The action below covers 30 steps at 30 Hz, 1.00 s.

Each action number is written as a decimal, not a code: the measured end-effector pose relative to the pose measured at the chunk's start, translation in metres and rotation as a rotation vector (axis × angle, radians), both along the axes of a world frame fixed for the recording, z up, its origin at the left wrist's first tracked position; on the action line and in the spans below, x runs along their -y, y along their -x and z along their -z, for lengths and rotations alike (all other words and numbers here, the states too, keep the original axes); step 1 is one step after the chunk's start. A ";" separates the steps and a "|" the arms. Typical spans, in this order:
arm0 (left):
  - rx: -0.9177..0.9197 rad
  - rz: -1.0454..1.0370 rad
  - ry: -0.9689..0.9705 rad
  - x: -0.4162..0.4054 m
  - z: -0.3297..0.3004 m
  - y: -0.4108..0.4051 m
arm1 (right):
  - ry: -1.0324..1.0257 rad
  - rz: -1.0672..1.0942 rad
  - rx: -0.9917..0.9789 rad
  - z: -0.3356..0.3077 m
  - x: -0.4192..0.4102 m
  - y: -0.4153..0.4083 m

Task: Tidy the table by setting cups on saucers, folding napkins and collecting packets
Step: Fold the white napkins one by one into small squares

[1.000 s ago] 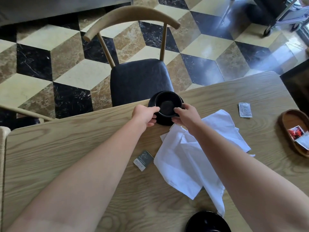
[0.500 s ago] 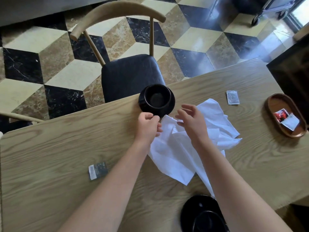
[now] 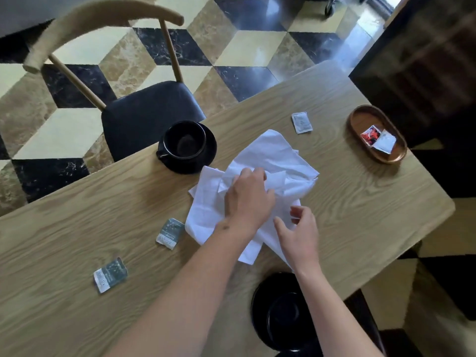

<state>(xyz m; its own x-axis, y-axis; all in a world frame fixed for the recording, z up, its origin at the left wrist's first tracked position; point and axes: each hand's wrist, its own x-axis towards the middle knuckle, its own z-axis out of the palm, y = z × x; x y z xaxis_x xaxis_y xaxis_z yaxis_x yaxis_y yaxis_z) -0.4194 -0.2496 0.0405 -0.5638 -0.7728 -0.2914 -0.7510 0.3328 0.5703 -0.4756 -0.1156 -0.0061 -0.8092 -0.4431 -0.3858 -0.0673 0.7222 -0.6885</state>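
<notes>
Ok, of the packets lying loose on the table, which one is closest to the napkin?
The grey-green packet just left of the white napkin, nearly touching its edge. The other grey-green packet lies farther left, and the pale packet sits apart beyond the napkin.

Both hands are off the black cup (image 3: 184, 140), which now sits alone on its saucer (image 3: 203, 161) at the table's far edge. The left hand (image 3: 248, 194) now lies on the crumpled white napkin (image 3: 270, 161), fingers curled into its folds. The right hand (image 3: 298, 228) hovers over the napkin's near part, fingers loosely spread.
</notes>
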 end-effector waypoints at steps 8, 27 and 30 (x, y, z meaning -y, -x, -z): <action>0.286 0.619 0.260 0.016 0.017 0.079 | -0.223 -0.107 0.042 0.011 -0.017 -0.003; 0.490 0.408 0.230 0.031 0.033 0.070 | -0.273 -0.348 -0.007 0.012 -0.033 -0.006; 0.186 0.010 -0.104 0.028 0.013 0.058 | -0.191 -0.183 -0.010 -0.001 -0.036 -0.002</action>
